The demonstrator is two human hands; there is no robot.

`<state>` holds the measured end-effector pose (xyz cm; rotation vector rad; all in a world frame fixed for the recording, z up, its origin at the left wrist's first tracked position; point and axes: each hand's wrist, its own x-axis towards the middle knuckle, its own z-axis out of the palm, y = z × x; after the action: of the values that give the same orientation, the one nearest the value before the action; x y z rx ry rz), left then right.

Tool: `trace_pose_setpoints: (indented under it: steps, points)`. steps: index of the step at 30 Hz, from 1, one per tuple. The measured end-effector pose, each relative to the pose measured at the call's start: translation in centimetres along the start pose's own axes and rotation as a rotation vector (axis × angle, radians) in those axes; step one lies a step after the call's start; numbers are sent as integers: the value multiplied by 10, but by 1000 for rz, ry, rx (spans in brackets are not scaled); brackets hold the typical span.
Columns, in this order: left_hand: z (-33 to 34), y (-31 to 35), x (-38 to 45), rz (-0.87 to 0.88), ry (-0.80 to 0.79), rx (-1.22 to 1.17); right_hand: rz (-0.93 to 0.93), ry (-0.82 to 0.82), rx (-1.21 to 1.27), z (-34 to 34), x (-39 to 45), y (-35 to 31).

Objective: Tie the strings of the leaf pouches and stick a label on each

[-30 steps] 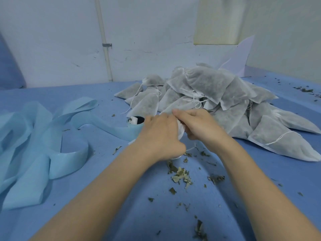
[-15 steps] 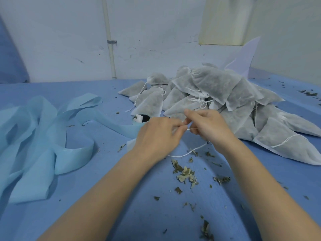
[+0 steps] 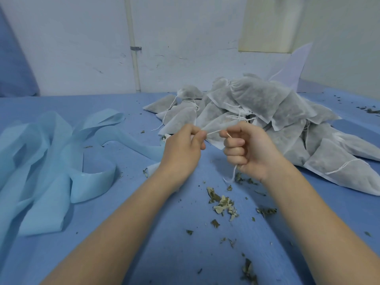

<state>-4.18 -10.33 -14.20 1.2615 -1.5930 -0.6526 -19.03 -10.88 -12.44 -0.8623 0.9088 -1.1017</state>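
A heap of grey-white leaf pouches [image 3: 261, 112] with white drawstrings lies on the blue table [image 3: 102, 254], behind and to the right of my hands. My left hand [image 3: 183, 147] pinches one end of a white string [image 3: 213, 132] and hides most of the pouch under it; only a white corner [image 3: 151, 168] shows by the wrist. My right hand [image 3: 244, 149] is fisted round the other end, and the loose tail [image 3: 233, 174] hangs below the fist. The string runs taut between the two hands.
Light blue paper strips [image 3: 47, 161] curl in loops at the left. Dried leaf crumbs [image 3: 223, 203] are scattered in front of my hands and at the far right. A white wall with a pipe [image 3: 134, 58] closes the back.
My hands have lifted and drawn apart, pulling the string tight between them. My right hand has closed into a fist round its end.
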Motion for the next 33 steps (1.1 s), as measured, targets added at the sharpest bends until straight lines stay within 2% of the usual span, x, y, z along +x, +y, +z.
trace_pose_setpoints:
  steps: [7,12,15,18,20,24,29,33]
  points:
    - [3,-2,-2,-14,108,-90,-18,-156,315,12,2,15]
    - [4,-6,-4,-4,176,-121,-10,-259,330,17,4,24]
    - [6,-6,-6,46,212,-87,-52,-252,119,20,4,26]
    - [7,-8,-7,80,224,-48,-162,-107,-328,22,1,26]
    - [6,-8,-7,90,214,-37,-218,-11,-509,24,2,26]
    - [7,-7,-8,92,186,37,-267,82,-678,25,4,28]
    - [8,-9,-6,32,210,124,-331,114,-851,28,1,32]
    - [8,-10,-6,15,224,120,-401,174,-921,28,1,32]
